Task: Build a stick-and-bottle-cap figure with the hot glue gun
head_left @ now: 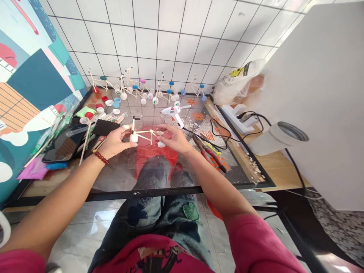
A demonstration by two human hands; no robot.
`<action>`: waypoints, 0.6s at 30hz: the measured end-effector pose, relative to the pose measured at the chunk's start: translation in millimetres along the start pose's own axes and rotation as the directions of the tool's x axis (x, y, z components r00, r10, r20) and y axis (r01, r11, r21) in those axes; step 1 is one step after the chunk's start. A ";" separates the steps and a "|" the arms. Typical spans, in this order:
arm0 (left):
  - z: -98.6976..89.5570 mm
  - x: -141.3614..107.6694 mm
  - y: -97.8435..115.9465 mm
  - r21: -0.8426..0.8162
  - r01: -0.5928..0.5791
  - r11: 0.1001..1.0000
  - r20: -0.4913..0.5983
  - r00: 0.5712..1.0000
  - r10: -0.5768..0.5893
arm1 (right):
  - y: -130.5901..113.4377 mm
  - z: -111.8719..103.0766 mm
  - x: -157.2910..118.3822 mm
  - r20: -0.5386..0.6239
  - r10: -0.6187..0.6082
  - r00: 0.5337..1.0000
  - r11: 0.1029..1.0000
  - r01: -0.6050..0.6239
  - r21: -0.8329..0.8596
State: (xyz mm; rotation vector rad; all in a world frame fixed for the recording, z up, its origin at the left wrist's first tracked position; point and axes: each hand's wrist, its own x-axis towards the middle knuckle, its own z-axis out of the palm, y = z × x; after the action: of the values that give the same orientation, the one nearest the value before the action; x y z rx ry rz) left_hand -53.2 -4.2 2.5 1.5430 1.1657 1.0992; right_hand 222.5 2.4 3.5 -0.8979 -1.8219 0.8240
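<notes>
Over the glass tabletop, a small stick frame (145,132) with white round pieces and a black-tipped upright hangs between my hands. My left hand (116,141) pinches its left end, by the white round piece (133,138) and the upright. At the right end is my right hand (174,138), thumb and fingers curved around a pale piece that they partly hide. A white cap (161,144) shows just below those fingers. The white glue gun (175,113) lies a little beyond my right hand.
Several finished stick bicycles (136,88) line the back edge. Bottle caps (109,102), a black phone (65,142) and sticks lie left. Pliers (209,153), a yellow cutter (212,148), cables, a power strip (239,119) and a white cup (273,139) are right.
</notes>
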 end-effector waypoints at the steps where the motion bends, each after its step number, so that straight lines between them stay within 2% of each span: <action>1: 0.3 -0.1 0.8 -0.002 0.002 1.000 -0.001 1.000 -0.002 | -1.0 -2.2 0.3 -0.024 0.006 1.000 1.000 -0.006 0.018; 4: 0.5 -0.1 1.7 0.001 -0.013 1.000 0.004 1.000 0.013 | -4.0 -10.7 1.8 -0.135 0.046 0.990 0.998 -0.039 0.054; 8: -1.0 -1.6 5.0 -0.019 -0.041 0.999 0.010 0.999 0.041 | -4.1 -20.6 4.1 -0.291 0.080 0.953 0.994 -0.057 0.089; 11: -4.2 -4.0 10.5 -0.075 -0.093 0.993 -0.041 0.995 0.090 | -2.9 -25.4 4.8 -0.355 0.076 0.932 0.992 -0.033 0.125; 13: -7.2 -4.4 12.8 -0.133 -0.170 0.977 -0.097 0.983 0.158 | -4.2 -27.7 4.9 -0.370 0.052 0.927 0.993 -0.008 0.121; 16: -12.0 -1.3 11.9 -0.193 -0.319 0.928 -0.250 0.931 0.268 | -9.0 -28.9 4.5 -0.380 0.040 0.924 0.995 -0.002 0.101; 18: -15.1 1.9 10.0 -0.156 -0.396 0.905 -0.404 0.861 0.308 | -11.7 -27.3 4.3 -0.384 0.050 0.922 0.995 -0.015 0.094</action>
State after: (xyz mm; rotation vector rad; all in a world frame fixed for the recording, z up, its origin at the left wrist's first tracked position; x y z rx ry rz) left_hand -65.6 -1.9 15.6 1.4306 0.9607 1.7764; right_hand 243.6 4.4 24.9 -0.9587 -1.4186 0.6860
